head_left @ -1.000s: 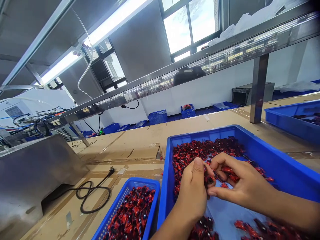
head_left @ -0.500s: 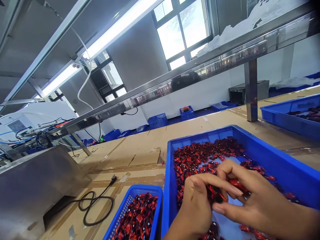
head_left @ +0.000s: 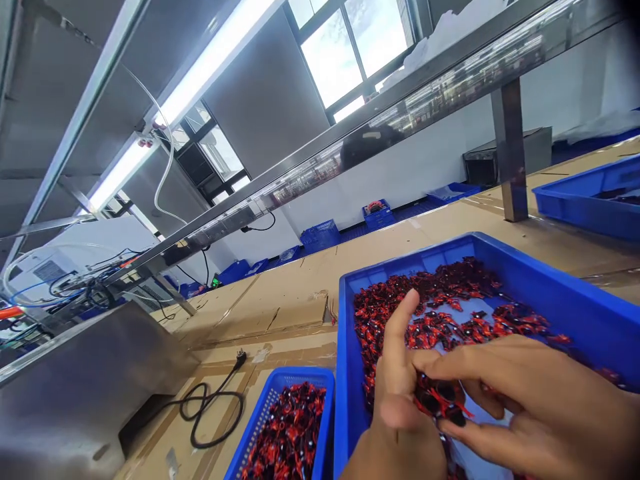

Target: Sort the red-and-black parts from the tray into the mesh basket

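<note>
In the head view, the handling looks unfinished: loose pieces (head_left: 380, 303) lie thick across the large blue tray (head_left: 560, 300), while the blue basket (head_left: 329, 407), left of that tray, is well filled. Over the tray, the right hand's (head_left: 525, 387) fingers pinch red-and-black pieces (head_left: 437, 397) beside the left hand (head_left: 400, 413), whose own grip is hidden.

What a tangle of fingers over the tray (head_left: 555, 290)! The left hand (head_left: 405, 420), index finger raised, gripped a red-and-black bunch (head_left: 437, 400), and the right hand (head_left: 530, 393), fingers bent, had its thumb right against it. Pieces (head_left: 375, 320) crowded the tray's far and left edges! Just beside that left edge, a basket (head_left: 327, 410), heaped with more; left again, a cord (head_left: 239, 420) lay looped on the worktop (head_left: 300, 287). Beyond the tray's right edge sat a second tray (head_left: 587, 208)!
</note>
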